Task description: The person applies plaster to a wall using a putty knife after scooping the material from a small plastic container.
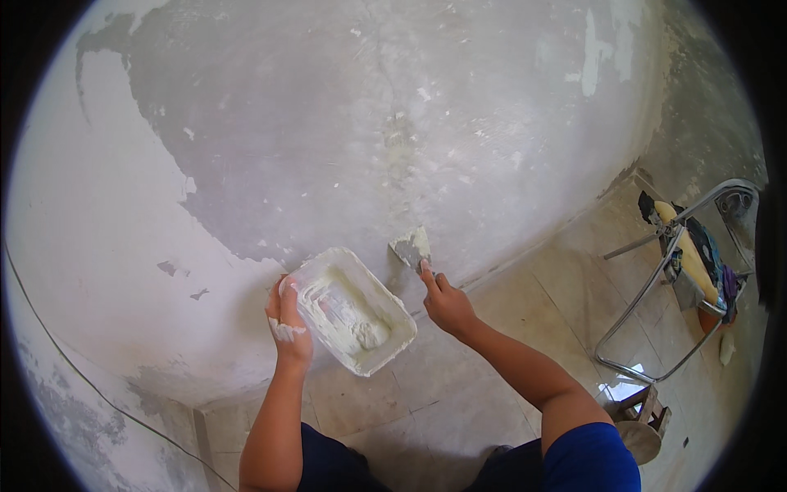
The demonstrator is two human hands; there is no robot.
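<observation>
My left hand (290, 321) grips the left side of a white rectangular plastic tub (400, 332), with pale paste smeared over its inside and heaped toward its near end. White paste also coats part of that hand. To the right of the tub, my right hand (447, 303) is closed around the handle of a putty knife (412, 248). Paste covers part of its broad blade, which is at the wall (328, 148); whether it touches I cannot tell. Grey bare patches and white coated areas share the wall's surface, and a rough vertical streak runs above the blade.
A metal-framed chair (631, 316) at the right holds cloths and a yellowish long object (693, 254). Below it stands a small wooden stool (641, 435). A thin cable (90, 384) runs down the left wall. Tiled floor (467, 410) lies beneath me.
</observation>
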